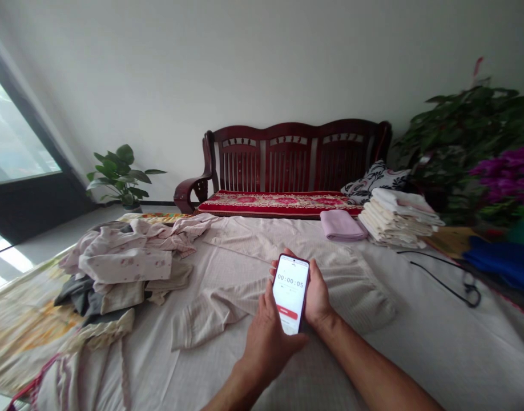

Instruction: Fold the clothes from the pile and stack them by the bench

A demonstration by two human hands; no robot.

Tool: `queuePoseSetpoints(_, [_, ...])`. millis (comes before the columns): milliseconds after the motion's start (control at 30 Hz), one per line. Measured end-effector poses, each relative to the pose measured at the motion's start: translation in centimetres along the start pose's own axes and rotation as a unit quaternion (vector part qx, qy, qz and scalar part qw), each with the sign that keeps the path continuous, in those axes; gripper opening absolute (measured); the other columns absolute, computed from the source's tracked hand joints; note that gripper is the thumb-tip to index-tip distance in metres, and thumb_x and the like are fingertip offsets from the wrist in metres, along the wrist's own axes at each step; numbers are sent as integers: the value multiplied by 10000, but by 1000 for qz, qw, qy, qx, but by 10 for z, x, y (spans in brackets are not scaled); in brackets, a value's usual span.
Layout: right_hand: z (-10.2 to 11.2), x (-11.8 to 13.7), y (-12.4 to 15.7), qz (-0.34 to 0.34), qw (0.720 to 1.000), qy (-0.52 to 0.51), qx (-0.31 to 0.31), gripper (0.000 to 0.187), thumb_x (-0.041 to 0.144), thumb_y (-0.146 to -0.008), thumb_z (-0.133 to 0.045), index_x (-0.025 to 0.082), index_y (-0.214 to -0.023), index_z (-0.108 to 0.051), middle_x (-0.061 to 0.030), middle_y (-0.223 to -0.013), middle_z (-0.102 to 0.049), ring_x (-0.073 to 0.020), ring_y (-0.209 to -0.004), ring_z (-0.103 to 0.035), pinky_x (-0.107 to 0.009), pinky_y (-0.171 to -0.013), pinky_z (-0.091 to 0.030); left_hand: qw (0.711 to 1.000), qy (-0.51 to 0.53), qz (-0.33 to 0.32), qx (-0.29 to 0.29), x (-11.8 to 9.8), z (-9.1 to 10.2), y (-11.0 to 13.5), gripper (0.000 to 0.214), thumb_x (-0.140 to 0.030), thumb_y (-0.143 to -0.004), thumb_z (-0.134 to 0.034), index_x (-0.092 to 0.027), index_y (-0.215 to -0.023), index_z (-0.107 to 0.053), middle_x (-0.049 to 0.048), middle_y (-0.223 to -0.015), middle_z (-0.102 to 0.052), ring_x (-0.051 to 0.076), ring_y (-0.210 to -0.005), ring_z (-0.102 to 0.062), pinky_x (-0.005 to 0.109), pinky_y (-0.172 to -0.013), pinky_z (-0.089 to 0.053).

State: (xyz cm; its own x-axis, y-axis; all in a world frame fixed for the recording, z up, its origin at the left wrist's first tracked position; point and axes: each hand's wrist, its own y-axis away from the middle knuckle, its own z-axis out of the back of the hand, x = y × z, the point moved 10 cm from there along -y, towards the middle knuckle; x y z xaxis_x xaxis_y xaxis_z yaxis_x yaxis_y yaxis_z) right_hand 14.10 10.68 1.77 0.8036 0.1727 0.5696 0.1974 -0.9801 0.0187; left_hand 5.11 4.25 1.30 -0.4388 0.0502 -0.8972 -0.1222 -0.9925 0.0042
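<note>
A smartphone (291,292) is held between my two hands, its lit screen showing a timer at 00:00:05 and a red button. My right hand (318,294) grips its right edge, with fingertips curling round behind the phone. At the lower left, my left hand (268,342) closes on the phone's edge and bottom end. Beneath them a pale garment (354,285) lies spread on the white cloth (442,342). It has two long sleeves or legs pointing left; the hands partly hide it.
A heap of crumpled clothes (125,257) lies on the left. At the back right are a folded pink cloth (342,225), a stack of folded white fabric (396,220) and a black cord (454,265). Behind stand a red wooden bench (266,154) and potted plants (123,171).
</note>
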Motion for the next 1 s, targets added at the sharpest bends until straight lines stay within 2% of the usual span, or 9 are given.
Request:
queuePoseSetpoints(200, [-2, -1, 6, 19, 1000, 1, -15, 508, 651, -873, -513, 316, -1221, -670, -51, -1077, -762, -240, -963, -698, -428, -933, -509, 992, -92, -30, -81, -13, -3, 2, 1163, -232, -605, -750, -94, -1567, -110, 237, -1452, -403, 407, -1327, -383, 449, -1105, -272])
queuePoseSetpoints(367, [-8, 2, 9, 38, 999, 11, -11, 533, 662, -874, -502, 302, -1232, -664, -60, -1094, -756, -278, -1023, -686, -479, -948, -506, 985, -122, -31, -118, -13, 0, 1, 1043, -185, -663, -676, -113, -1562, -153, 209, -1371, -480, 386, -1283, -435, 442, -1081, -295])
queuePoseSetpoints(500, [-16, 0, 11, 27, 999, 27, 9, 550, 665, -876, -495, 284, -1234, -662, -80, -1180, -732, -296, -1077, -669, -497, -944, -506, 982, -126, -44, -133, -15, 7, 3, 1045, -134, -647, -641, -115, -1567, -147, 206, -1345, -497, 378, -1272, -448, 448, -1062, -324])
queuePoseSetpoints(767, [-26, -9, 16, -12, 997, 66, 44, 643, 708, -856, -499, 272, -1314, -613, -94, -1175, -733, -308, -1137, -641, -513, -1000, -456, 980, -72, -77, -168, -14, 29, 13, 1051, -76, -599, -625, -172, -1563, -217, 177, -1343, -505, 354, -1280, -459, 441, -1068, -371])
queuePoseSetpoints(900, [-28, -10, 13, -23, 992, 103, 75, 641, 730, -859, -484, 283, -1298, -620, -79, -1238, -702, -297, -1161, -618, -487, -980, -460, 985, 54, -66, -151, -7, 41, 24, 1096, -134, -594, -678, -174, -1570, -181, 177, -1466, -416, 355, -1355, -408, 421, -1103, -373])
queuePoseSetpoints(1000, [-18, -5, 7, -14, 989, 125, 74, 652, 727, -855, -498, 260, -1292, -627, -92, -1235, -699, -273, -1106, -636, -427, -900, -492, 976, 138, -58, -156, 0, 67, 47, 1111, -222, -608, -730, -218, -1572, -177, 144, -1533, -364, 360, -1382, -392, 429, -1115, -381])
